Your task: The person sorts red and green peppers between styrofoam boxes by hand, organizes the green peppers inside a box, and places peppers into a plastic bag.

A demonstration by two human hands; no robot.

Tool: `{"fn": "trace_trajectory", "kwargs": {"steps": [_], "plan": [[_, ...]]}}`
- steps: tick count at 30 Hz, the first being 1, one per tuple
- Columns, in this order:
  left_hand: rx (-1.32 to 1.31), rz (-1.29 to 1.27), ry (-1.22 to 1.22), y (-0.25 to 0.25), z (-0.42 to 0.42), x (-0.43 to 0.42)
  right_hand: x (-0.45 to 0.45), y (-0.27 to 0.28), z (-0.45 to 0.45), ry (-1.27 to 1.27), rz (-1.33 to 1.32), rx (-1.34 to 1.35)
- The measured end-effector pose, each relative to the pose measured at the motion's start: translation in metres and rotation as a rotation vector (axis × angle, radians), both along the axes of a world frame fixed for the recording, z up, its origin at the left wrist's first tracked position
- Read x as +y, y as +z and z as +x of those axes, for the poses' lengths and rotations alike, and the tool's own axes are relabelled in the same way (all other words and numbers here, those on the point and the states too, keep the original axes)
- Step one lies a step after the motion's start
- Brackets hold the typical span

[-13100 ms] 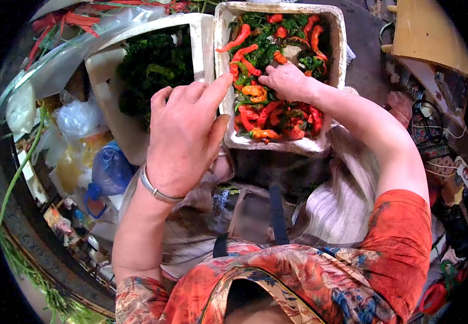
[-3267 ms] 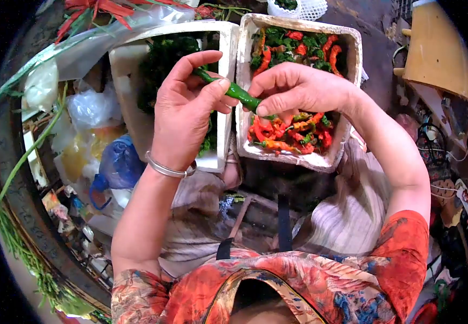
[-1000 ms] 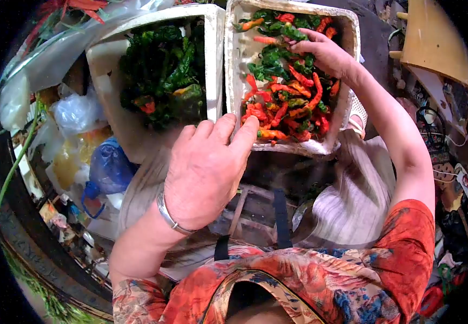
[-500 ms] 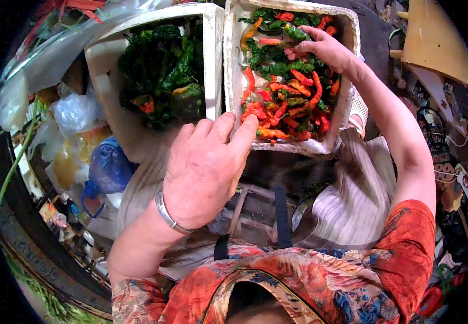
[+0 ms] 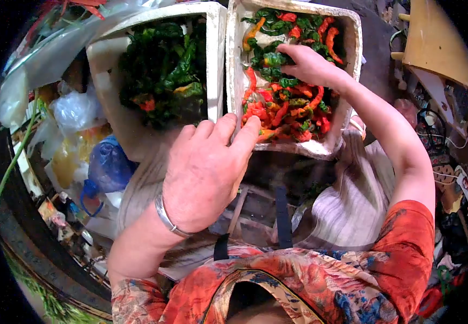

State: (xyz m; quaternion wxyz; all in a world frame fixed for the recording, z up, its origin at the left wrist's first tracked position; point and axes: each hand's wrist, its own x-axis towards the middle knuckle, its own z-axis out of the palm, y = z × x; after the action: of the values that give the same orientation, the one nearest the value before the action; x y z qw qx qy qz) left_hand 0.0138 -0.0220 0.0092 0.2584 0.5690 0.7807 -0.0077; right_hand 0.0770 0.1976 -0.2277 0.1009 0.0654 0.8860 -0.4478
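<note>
A white foam box (image 5: 356,54) holds red, orange and green peppers. My right hand (image 5: 310,66) is over its middle, thumb and forefinger apart beside a green pepper (image 5: 273,59); nothing is visibly gripped. Red peppers (image 5: 281,113) lie heaped toward the near side, and an orange pepper (image 5: 253,33) rests at the far left. My left hand (image 5: 204,170), with a bracelet at the wrist, has its fingers stretched out over the box's near left corner, close to the red peppers. Its thumb is hidden.
Left of that box stands another white foam box (image 5: 215,59) with dark green peppers (image 5: 164,65). Plastic bags (image 5: 77,112) and a blue container (image 5: 110,164) lie at the left. A tan board (image 5: 444,48) is at the upper right, above scattered items.
My right hand has moved nearer and slightly left within the box, from the green peppers farther back. More red pepper shows at the far right. My left hand has barely moved.
</note>
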Motion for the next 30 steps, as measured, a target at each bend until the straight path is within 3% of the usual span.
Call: {"fn": "trace_trajectory", "kwargs": {"steps": [4,6,12,14,20,22,26,30], "plan": [[0.008,-0.030,-0.010,0.001,0.002,0.000,-0.020,-0.036,-0.016,0.041,0.409,0.168],[-0.001,-0.019,-0.008,0.000,0.002,0.000,-0.032,-0.049,-0.023,0.102,0.550,0.044],[-0.002,-0.027,-0.001,0.002,-0.001,-0.001,-0.039,-0.057,-0.026,0.056,0.611,0.101],[0.002,-0.028,-0.001,0.003,-0.003,-0.002,-0.038,-0.053,-0.029,0.084,0.667,0.009],[0.003,-0.040,-0.005,0.002,-0.004,-0.005,-0.041,-0.066,-0.020,0.061,0.621,0.141],[-0.007,-0.012,-0.006,0.001,-0.004,-0.006,-0.040,-0.053,-0.021,0.104,0.458,0.038],[-0.005,-0.042,-0.001,0.004,-0.004,-0.007,-0.029,-0.042,-0.019,0.073,0.186,0.078],[-0.012,-0.031,-0.002,0.003,-0.004,-0.007,-0.041,-0.045,-0.024,0.119,0.123,0.216]]}}
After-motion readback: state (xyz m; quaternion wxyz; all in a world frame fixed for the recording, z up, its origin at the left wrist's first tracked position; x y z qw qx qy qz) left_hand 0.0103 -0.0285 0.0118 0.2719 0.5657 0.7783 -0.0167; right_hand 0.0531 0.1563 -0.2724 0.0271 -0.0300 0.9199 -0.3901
